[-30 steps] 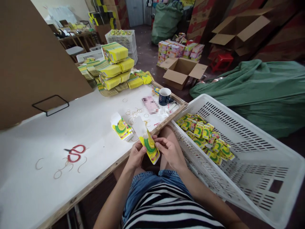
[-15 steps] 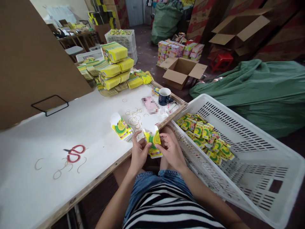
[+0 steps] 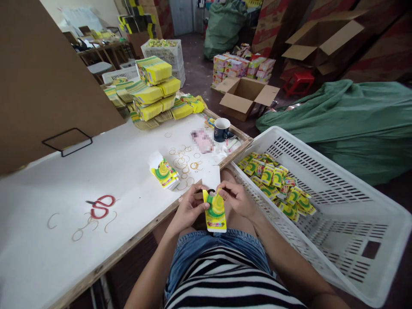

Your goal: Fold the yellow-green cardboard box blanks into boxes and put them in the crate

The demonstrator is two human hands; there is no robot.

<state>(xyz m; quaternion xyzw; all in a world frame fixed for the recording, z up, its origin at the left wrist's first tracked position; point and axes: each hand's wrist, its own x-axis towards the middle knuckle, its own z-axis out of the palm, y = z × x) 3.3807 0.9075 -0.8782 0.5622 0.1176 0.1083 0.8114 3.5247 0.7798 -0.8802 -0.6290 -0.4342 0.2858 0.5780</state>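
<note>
A small yellow-and-green carton (image 3: 215, 214) is held upright over my lap, its white flap (image 3: 215, 175) standing up at the top. My left hand (image 3: 190, 209) pinches its left side between thumb and fingers. At the upper right edge, close to the opening, the fingers of my right hand (image 3: 237, 199) are closed on the same carton. A little stack of similar flat cartons (image 3: 165, 174) lies on the white table (image 3: 135, 180) beyond my left hand. Rubber bands (image 3: 183, 162) are scattered near that stack.
To my right stands a white plastic crate (image 3: 341, 214) with many small yellow packs (image 3: 273, 178) in it. Red-handled scissors (image 3: 102, 207) lie on the table's left. A dark mug (image 3: 221, 131) is by the far wooden edge, with piled yellow cartons (image 3: 154, 92) behind. An open cardboard box (image 3: 246, 96) sits beyond.
The carton has come down and slightly right, nearer my body, and its white flap now rises higher. My right hand has shifted from its side to its upper edge.
</note>
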